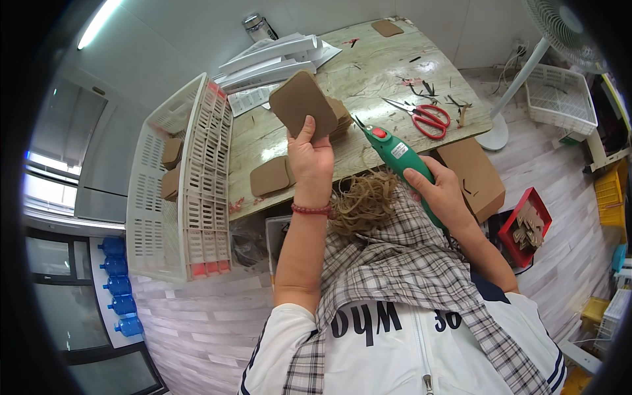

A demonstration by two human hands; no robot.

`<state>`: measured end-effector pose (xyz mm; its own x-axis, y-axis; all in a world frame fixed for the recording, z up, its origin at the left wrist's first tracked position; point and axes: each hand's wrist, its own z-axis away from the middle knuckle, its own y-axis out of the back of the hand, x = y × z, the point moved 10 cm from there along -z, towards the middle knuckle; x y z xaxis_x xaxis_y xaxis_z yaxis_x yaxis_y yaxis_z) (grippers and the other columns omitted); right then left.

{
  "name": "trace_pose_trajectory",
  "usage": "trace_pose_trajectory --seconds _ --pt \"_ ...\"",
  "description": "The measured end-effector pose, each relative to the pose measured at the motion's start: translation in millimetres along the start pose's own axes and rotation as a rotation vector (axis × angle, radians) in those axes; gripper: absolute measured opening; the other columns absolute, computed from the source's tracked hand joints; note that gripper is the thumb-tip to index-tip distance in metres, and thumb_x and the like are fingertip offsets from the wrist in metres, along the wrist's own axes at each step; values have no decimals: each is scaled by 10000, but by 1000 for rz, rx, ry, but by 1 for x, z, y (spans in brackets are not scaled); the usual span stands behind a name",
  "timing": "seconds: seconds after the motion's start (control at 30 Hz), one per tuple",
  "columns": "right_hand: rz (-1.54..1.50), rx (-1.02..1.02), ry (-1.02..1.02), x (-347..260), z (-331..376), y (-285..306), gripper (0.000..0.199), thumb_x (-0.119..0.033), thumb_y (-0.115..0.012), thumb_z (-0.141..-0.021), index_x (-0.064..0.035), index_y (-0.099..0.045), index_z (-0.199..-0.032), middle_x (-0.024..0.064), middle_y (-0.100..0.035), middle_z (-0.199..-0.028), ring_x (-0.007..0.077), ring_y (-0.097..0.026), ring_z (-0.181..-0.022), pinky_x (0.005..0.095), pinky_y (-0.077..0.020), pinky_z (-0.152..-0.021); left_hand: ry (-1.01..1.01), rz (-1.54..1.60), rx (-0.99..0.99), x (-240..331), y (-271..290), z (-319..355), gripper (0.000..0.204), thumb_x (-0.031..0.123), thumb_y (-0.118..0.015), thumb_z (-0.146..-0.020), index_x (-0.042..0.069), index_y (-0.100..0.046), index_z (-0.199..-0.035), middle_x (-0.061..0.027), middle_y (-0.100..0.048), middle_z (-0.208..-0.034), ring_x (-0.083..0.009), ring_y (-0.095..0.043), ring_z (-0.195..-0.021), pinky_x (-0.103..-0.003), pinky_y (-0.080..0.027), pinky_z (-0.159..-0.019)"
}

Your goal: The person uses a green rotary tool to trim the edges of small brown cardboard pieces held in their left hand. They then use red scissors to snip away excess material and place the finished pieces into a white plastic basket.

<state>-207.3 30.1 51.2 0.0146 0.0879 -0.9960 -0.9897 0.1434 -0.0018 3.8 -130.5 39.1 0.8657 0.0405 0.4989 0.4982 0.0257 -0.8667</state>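
Observation:
My left hand grips a brown pad with rounded corners, thumb on its face, raised above the table. In my right hand is a green handheld electric cutter with a red button. Its narrow dark tip points up and left toward the pad, apart from it. Partly hidden behind the left hand stands a stack of brown pads. More pads lie at the near table edge. A tangle of thin brown trimmings rests on the checked apron over my lap.
Red-handled scissors and dark scraps lie on the table's right side. Rolled papers are at the back left. A white slotted crate holds pads at left. A brown box, a red tray of scraps and a fan stand at right.

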Motion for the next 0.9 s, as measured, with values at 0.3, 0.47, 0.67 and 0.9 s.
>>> trace_pose_trajectory --seconds 0.3,0.47,0.67,0.9 --pt "28 37 39 -9 1 -3 353 -299 -676 -892 13 -627 -1050 -7 -571 -704 47 -503 -586 215 -418 -530 136 288 108 -46 -1 13 428 -50 -610 -870 93 -517 -1262 -67 -572 -1238 -238 -551 -1152 -399 -473 -1009" --pt "45 63 60 -11 2 -1 338 -290 -673 -895 16 -627 -1030 -6 -577 -703 48 -503 -584 212 -421 -532 171 302 128 -62 1 20 419 -50 -603 -874 72 -503 -1262 -76 -579 -1222 -246 -555 -1148 -404 -471 -1015" --pt "69 111 89 -17 -1 4 334 -276 -671 -898 26 -628 -1036 -5 -581 -696 46 -504 -584 212 -427 -534 180 255 73 -74 -1 34 423 -46 -601 -876 80 -498 -1267 -89 -574 -1238 -254 -552 -1158 -409 -467 -1014" --pt "32 141 81 -23 -5 9 323 -272 -669 -900 19 -633 -1034 -2 -578 -678 44 -521 -585 208 -432 -531 224 191 -15 -90 -5 52 411 -45 -588 -886 75 -488 -1266 -89 -567 -1251 -256 -549 -1165 -423 -451 -1031"
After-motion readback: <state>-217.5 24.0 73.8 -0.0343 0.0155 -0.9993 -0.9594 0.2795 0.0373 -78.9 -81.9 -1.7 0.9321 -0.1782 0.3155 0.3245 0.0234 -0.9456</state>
